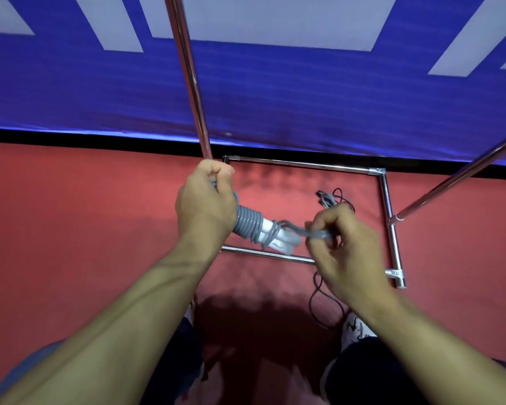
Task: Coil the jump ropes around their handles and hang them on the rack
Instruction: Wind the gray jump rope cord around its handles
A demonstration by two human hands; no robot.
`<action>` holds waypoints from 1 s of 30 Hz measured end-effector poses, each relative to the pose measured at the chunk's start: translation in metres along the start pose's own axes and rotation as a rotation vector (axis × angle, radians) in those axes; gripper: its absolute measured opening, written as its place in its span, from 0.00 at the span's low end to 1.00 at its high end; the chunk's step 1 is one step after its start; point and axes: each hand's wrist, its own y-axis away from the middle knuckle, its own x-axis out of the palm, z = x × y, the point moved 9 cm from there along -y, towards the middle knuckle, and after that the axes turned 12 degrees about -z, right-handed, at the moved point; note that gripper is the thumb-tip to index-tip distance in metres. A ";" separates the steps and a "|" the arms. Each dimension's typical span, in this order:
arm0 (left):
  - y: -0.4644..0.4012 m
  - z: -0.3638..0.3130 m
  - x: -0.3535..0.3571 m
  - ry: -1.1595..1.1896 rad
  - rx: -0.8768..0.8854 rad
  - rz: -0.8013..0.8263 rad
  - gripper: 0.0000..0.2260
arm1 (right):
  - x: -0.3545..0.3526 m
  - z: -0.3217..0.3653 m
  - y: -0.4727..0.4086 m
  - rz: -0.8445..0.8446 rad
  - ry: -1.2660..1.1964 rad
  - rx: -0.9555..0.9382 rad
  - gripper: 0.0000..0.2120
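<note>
Grey rope [247, 222] is mostly coiled on the handles [278, 239], gripped in the left hand [205, 204]; the right hand [343, 244] pinches the loose tail. Hanging on the rack [187, 68] remains, and a black rope [324, 299] waits on the floor.

Two hands [205, 200] [345, 238], two jump ropes, one grey [247, 222], one black [319, 302], one metal rack [390, 217].

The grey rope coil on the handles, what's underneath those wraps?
Under the grey coil sit the white handles, bare only at their right end. The left hand covers the rest, so that end of the handles cannot be seen.
</note>
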 end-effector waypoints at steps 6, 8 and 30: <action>-0.008 0.027 -0.001 0.212 -0.218 -0.155 0.05 | 0.031 0.010 0.037 0.219 0.025 -0.089 0.06; -0.005 0.032 0.003 0.318 -0.301 -0.167 0.06 | 0.037 0.004 0.040 0.233 0.013 0.015 0.04; 0.008 0.035 0.013 0.447 -0.471 -0.095 0.10 | 0.051 -0.025 0.034 0.280 -0.079 0.335 0.14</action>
